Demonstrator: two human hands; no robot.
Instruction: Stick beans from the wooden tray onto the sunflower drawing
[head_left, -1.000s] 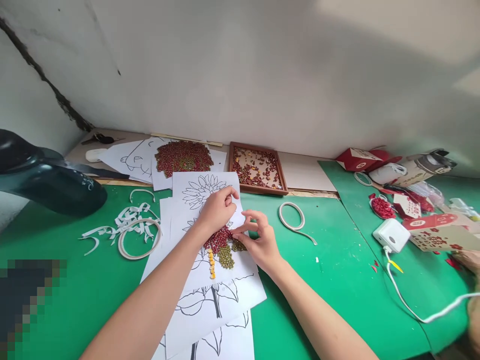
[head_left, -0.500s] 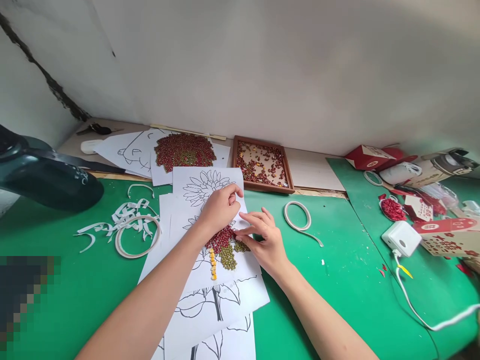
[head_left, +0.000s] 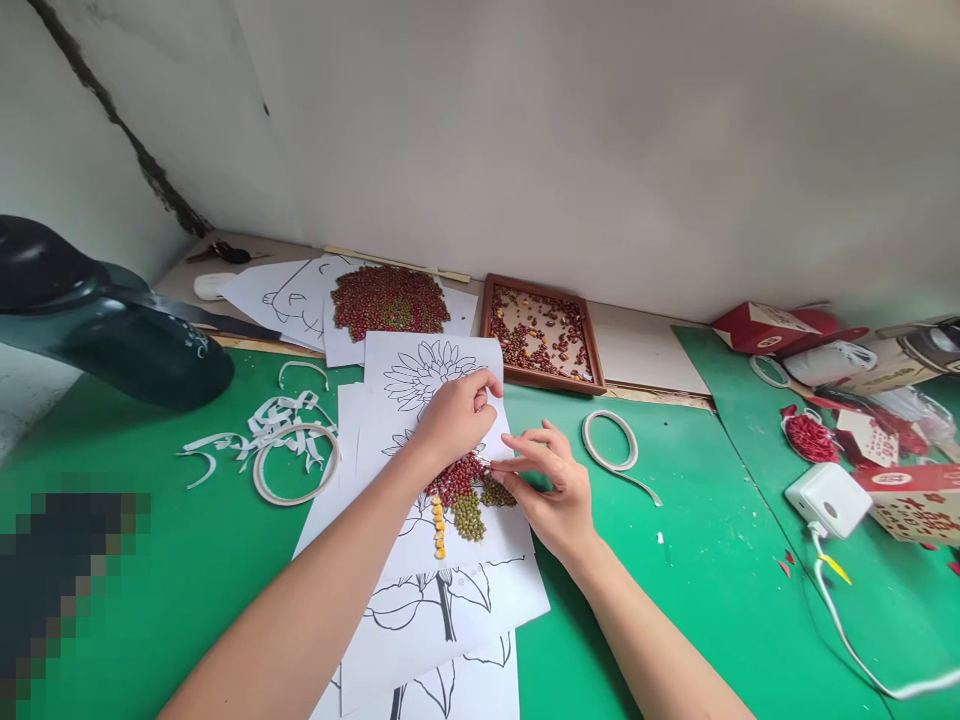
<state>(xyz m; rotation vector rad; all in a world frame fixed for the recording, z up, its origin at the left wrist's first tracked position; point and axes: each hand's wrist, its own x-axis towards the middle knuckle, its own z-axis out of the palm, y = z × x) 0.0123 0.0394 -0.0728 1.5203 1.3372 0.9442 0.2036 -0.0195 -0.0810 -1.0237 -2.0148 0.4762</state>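
**Loose-looking beans under two low hands**

In the head view, red beans (head_left: 454, 488), green beans (head_left: 469, 517) and a short column of yellow kernels (head_left: 439, 530) lie on the drawn-on top sheet (head_left: 510, 545), the red ones partly under the left wrist. The likeliest trouble is a knock: the left hand (head_left: 457, 415) hangs over the drawing, and a dip of its wrist or forearm could scatter the red beans or push the kernels out of line. I cannot tell whether any of them are stuck down. The top sheet overlaps the lower sheet (head_left: 517, 595), so a drag on either might shift the whole arrangement. A fingertip could also nudge beans at the right edge of the red patch.

The left hand is bent inward with its fingers curled; whether it grips anything I cannot tell. The right hand (head_left: 559, 490) reaches in from the right, thumb and forefinger drawn close together at the red beans' edge, other fingers loosely raised. Whether a bean sits between those tips is too small to make out.
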